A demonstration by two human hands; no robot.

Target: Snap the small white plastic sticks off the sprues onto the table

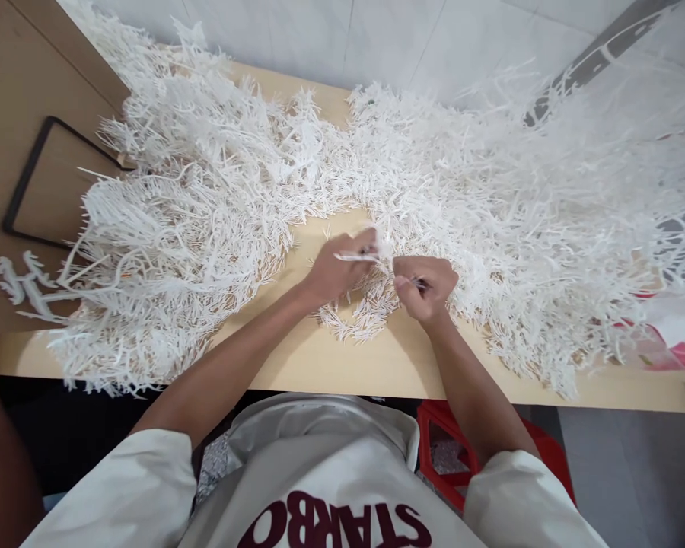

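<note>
In the head view my left hand [342, 265] is closed around a thin white branched plastic piece [356, 257], partly blurred by motion. My right hand [425, 285] sits just to its right, curled into a fist, with its fingers pressed together; what they hold is hidden. Both hands are over the table, close to each other. Small white plastic sprigs [371, 316] lie loose beneath and between them. Behind and to both sides spreads a large heap of white branched plastic pieces [217, 205].
A brown cabinet panel [51, 99] with a black metal handle [28, 179] stands at left. The pale wooden table [342, 369] has its front edge near my body. Pink and white plastic packaging [667, 335] lies at right. A red stool [448, 453] is below the table.
</note>
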